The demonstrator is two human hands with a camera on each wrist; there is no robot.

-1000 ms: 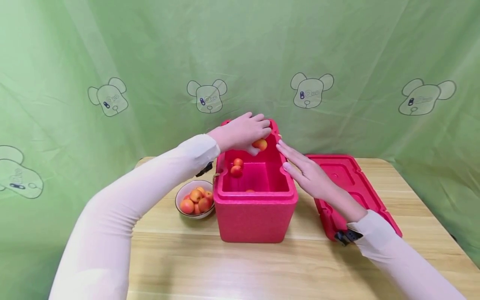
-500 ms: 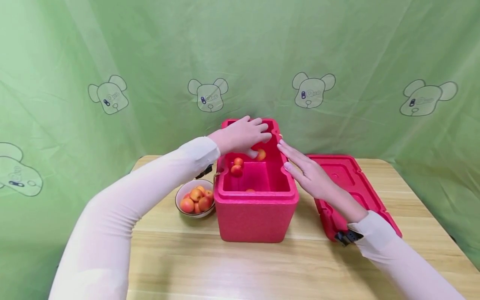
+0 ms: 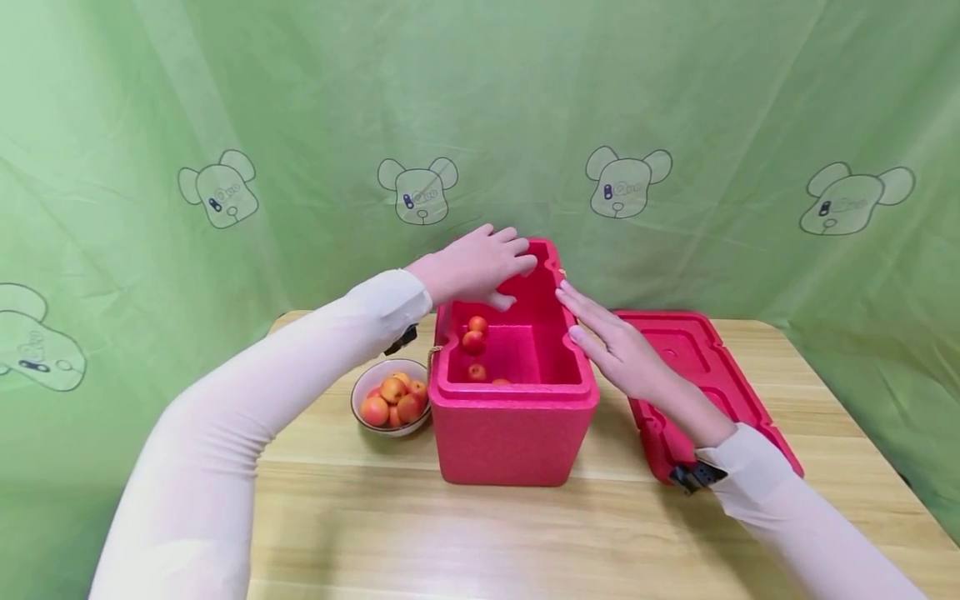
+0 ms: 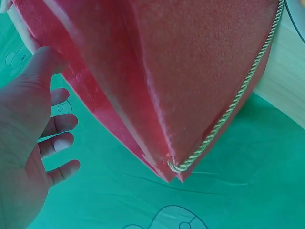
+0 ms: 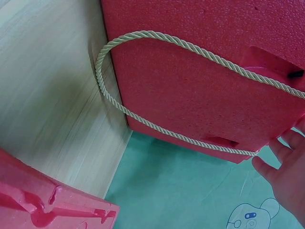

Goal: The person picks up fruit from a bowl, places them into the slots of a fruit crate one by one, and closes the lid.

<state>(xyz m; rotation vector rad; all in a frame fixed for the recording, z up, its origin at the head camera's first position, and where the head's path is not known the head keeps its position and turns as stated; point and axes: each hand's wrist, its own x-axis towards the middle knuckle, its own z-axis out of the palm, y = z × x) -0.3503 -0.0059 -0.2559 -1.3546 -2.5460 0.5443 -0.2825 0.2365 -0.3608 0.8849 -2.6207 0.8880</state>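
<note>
My left hand (image 3: 480, 267) is over the far part of an open red foam box (image 3: 512, 442), fingers spread and holding nothing. The left wrist view also shows the empty left hand (image 4: 28, 124) beside the box rim. Inside the box, several small orange-red fruits (image 3: 474, 342), like apricots, lie toward the left and front. One of these fruits (image 3: 477, 372) sits close to the front wall. With straight fingers, my right hand (image 3: 626, 350) touches the box's right rim. The right wrist view has its fingers (image 5: 267, 168) at the box edge beside a twisted rope handle (image 5: 157, 126).
A white bowl (image 3: 360, 404) with several similar fruits stands left of the box. The red box lid (image 3: 720, 367) lies on the wooden table (image 3: 375, 517) to the right, partly under the right forearm. A green curtain (image 3: 517, 100) hangs behind the table.
My left hand has let go of a fruit, which dropped into the box and now lies near the front. The hand then moved slightly left. The right hand has stayed at the rim.
</note>
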